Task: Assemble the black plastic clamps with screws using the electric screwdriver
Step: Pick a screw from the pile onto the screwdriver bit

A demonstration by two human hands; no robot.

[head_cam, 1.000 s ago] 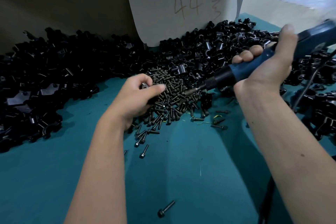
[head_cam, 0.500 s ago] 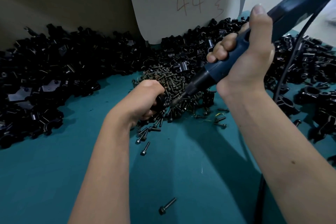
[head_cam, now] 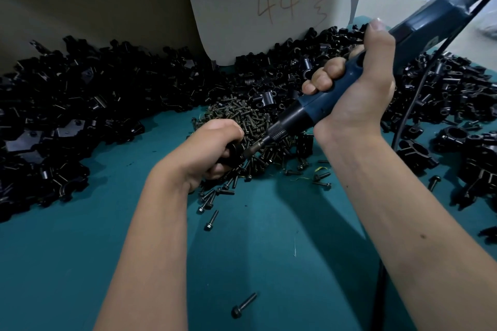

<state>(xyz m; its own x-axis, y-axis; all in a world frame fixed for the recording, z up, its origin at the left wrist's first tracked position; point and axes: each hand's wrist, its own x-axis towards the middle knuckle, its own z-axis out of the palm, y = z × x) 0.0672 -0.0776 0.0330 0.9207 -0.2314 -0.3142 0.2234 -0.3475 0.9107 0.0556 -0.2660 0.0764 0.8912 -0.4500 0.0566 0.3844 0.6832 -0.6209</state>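
The screw pile [head_cam: 242, 121] sits at the middle of the teal tabletop [head_cam: 269, 250] and serves as the landmark here. Just on its near-left edge, the left hand [head_cam: 208, 146] has its grip curled tight around a small black clamp [head_cam: 234, 148], most of which is hidden in the fist, so its exact shape is hard to tell. From the right of the pile the right hand [head_cam: 355, 88] wraps its grip around the blue body of the electric screwdriver [head_cam: 349, 80], which slants down-left across the pile until its bit meets the held clamp. The tool's black cord [head_cam: 406, 115] hangs down to the right of the pile. Loose black clamp parts [head_cam: 80, 115] are heaped to the left, behind and to the right of the pile. Behind it stands a cardboard box [head_cam: 107, 2], whose rounded flap is marked "44"; its contents are not visible. A few stray screws lie nearer than the pile, one lone screw [head_cam: 243, 305] well apart from it.
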